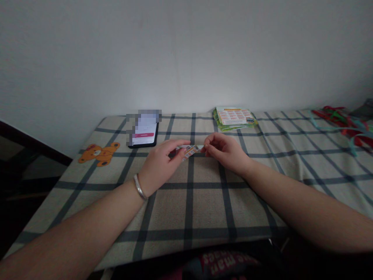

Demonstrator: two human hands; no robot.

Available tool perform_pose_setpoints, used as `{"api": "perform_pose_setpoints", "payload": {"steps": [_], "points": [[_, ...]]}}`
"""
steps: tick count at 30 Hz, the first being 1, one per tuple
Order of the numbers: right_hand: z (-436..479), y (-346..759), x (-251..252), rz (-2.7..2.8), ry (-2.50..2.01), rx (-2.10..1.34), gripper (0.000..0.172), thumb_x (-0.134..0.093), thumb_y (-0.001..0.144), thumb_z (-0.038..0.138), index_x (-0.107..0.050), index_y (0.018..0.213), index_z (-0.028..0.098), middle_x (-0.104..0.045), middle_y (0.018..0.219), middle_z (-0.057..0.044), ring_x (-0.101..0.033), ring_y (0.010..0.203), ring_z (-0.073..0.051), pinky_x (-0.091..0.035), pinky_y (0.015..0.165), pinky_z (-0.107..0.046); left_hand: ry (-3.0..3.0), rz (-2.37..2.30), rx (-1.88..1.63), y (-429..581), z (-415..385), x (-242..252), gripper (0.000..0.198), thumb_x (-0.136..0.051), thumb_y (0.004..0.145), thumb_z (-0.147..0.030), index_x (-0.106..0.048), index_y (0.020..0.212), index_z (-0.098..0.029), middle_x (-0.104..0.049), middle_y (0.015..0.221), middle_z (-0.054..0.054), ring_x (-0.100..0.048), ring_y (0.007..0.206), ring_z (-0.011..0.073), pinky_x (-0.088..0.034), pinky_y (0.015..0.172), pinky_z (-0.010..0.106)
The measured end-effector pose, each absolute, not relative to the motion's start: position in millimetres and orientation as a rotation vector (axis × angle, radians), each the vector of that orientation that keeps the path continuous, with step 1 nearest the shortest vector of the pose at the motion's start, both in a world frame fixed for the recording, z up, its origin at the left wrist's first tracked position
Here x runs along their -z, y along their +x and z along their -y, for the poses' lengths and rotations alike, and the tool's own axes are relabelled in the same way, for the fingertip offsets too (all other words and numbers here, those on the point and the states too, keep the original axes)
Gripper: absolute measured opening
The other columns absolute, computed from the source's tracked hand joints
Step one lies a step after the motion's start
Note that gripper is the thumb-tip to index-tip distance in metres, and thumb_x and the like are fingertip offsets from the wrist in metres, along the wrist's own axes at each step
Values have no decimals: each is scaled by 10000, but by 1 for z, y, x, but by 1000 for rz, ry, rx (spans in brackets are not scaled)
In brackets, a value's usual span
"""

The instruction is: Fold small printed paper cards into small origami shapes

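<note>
A small piece of printed paper (pixel 191 151), folded and tilted, is held between my two hands just above the checked tablecloth. My left hand (pixel 163 157) pinches its left part between thumb and fingers, which cover that end. At the opposite end, the fingertips of my right hand (pixel 223 151) are closed on a corner of the paper. How many layers the fold has is too small to make out. A silver bangle (pixel 140 187) circles my left wrist.
A lit phone (pixel 144 130) lies near the wall at left, with a bear cut-out (pixel 100 154) beside it. A stack of printed leaflets (pixel 236 117) lies by the wall. Red, green and pale blue ribbons (pixel 344 126) are heaped at right on the checked tablecloth (pixel 169 217).
</note>
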State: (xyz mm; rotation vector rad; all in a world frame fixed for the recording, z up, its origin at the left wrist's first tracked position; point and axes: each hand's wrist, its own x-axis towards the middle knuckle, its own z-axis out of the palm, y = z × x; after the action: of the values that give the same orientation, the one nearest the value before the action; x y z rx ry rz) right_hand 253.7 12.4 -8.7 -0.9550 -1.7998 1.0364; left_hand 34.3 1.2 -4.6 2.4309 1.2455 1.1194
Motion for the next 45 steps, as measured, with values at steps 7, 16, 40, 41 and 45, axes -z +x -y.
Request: {"api": "perform_pose_setpoints", "payload": {"steps": [7, 16, 40, 41, 45], "points": [[-15, 252, 13, 1796, -891, -1102, 117, -602, 820, 243, -554, 911, 188, -646, 850, -12, -611, 744, -110, -497, 701, -266, 2347, -1281, -1170, 33, -1, 3, 262, -526, 911, -283, -681, 1107, -204, -734, 993, 37, -667, 781, 147, -545, 682, 260], [-10, 251, 7, 1916, -957, -980, 113, -602, 841, 269, -609, 912, 181, -665, 865, -25, -603, 761, -131, -486, 685, -276, 2154, -1158, -1231, 34, -4, 9, 208, -584, 881, -288, -668, 1022, -160, -731, 948, 60, -692, 828, 162, -577, 735, 281], [-27, 236, -15, 1568, -1238, -1319, 70, -553, 876, 204, -597, 825, 186, -662, 817, -4, -550, 624, -78, -436, 533, -182, 1520, -1185, -1172, 57, -32, 0, 145, -598, 807, -207, -505, 915, -180, -646, 732, -15, -615, 612, 127, -457, 549, 224], [-29, 236, -14, 1543, -1225, -1340, 65, -554, 873, 198, -593, 822, 187, -660, 813, -1, -552, 619, -75, -447, 542, -183, 1469, -1168, -1199, 60, -35, -1, 146, -600, 802, -204, -506, 911, -179, -646, 727, -17, -610, 599, 122, -449, 539, 218], [-32, 239, -7, 1477, -1110, -1438, 78, -580, 858, 216, -579, 784, 191, -639, 738, 19, -578, 622, -78, -485, 598, -201, 1478, -1078, -1207, 70, -40, 6, 119, -586, 823, -218, -525, 913, -169, -642, 771, -6, -620, 670, 118, -482, 605, 224]]}}
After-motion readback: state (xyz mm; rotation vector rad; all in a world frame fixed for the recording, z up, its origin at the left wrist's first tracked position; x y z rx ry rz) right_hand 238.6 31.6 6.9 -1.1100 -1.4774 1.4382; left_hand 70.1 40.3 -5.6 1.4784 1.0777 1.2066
